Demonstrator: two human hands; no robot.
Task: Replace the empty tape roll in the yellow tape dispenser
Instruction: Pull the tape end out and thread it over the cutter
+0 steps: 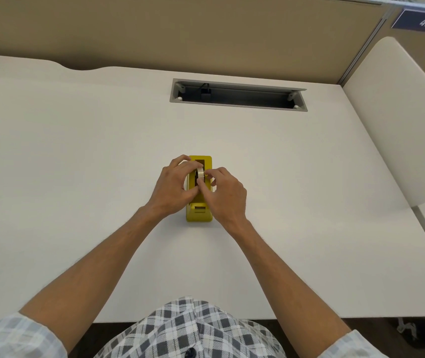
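Both hands on the yellow tape dispenser [199,212]: left hand [174,188] and right hand [225,193] pinching the tape roll [200,173] sitting in its slot.

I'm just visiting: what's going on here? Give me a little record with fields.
setting: white desk with a cable slot
main item: yellow tape dispenser
left hand: curled round the tape roll
right hand: pinching the roll's other side
roll position: at the dispenser's cradle; whether seated cannot be told
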